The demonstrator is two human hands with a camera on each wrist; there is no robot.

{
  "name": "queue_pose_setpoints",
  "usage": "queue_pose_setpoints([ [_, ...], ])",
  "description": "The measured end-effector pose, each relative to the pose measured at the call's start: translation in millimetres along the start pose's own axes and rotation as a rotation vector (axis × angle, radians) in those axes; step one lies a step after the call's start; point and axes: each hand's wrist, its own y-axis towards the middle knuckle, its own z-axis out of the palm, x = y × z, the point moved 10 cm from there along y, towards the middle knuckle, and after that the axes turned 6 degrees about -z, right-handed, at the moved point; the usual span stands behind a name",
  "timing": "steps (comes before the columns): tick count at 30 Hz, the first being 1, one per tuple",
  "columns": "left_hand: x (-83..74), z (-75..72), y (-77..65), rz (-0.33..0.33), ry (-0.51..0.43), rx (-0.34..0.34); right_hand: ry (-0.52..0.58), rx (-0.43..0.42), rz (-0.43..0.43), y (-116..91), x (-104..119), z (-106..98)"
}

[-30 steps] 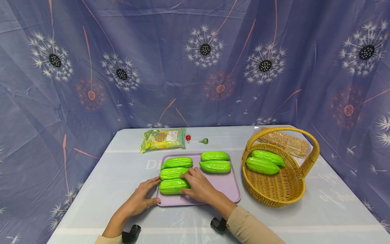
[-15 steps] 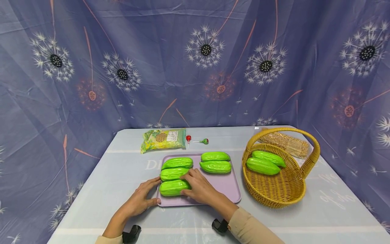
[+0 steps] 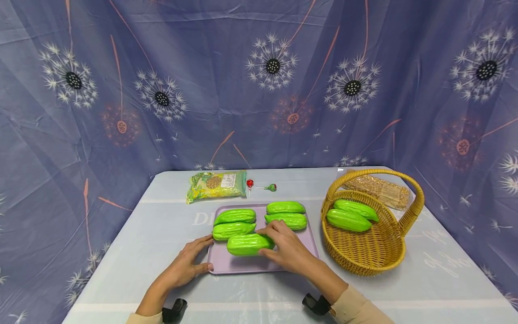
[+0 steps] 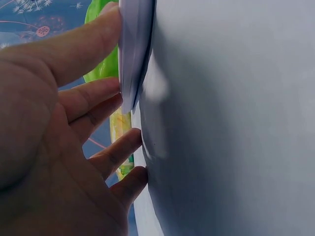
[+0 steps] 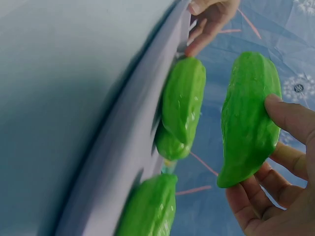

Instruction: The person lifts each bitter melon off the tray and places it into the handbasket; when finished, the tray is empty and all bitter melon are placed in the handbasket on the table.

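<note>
In my right hand (image 3: 285, 245) is a bright green, ridged bitter melon (image 5: 250, 115), pinched between thumb and fingers and raised above the purple tray (image 3: 283, 265). Two more bitter melons (image 3: 232, 231) lie at the tray's left, one behind the other. Another pair (image 3: 285, 207) lies at its back right, partly overlapped by my right fingers in the head view. Along the tray's left edge rests my left hand (image 3: 187, 264), its fingers extended and spread. The left wrist view shows thumb and fingertips (image 4: 114, 88) against the tray's rim (image 4: 133, 54).
A wicker basket (image 3: 364, 265) with a tall handle stands right of the tray, two bitter melons (image 3: 349, 220) inside. Behind it lies a clear bag of brown grains (image 3: 378, 189). At the back are a yellow-green packet (image 3: 216, 185), a red lollipop (image 3: 249, 183) and a green lollipop (image 3: 272, 187).
My right hand has lifted the front bitter melon from the tray's left row and moved it rightward. The left hand has stayed at the tray's edge.
</note>
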Motion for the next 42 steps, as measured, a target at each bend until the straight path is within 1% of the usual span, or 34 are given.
queue_pose_setpoints([
  [5,-0.5,-0.5,0.2,0.002,-0.002,0.000,-0.050,-0.065,-0.008,-14,-7,-28],
  [9,0.2,-0.8,-0.2,-0.003,-0.004,0.003,-0.081,-0.107,-0.015,-27,-15,-47],
  [14,1.4,-0.8,-0.4,-0.004,-0.004,0.001,-0.085,-0.180,-0.010,-44,-28,-67],
  [21,1.5,-0.4,-0.1,-0.014,-0.007,0.011,-0.136,-0.189,0.109,-74,-56,-90],
  [26,-0.1,-0.8,-0.2,0.003,-0.009,0.008,-0.177,-0.207,0.147,-91,-68,-105],
  [32,0.4,-0.5,-0.2,-0.003,-0.015,0.009,-0.208,-0.220,0.214,-107,-82,-120],
  [38,-0.6,-0.5,-0.2,0.010,-0.006,0.005,-0.252,-0.252,0.208,-120,-90,-134],
  [42,-1.3,-0.9,-0.5,0.021,-0.004,0.001,-0.260,-0.253,0.218,-127,-96,-138],
])
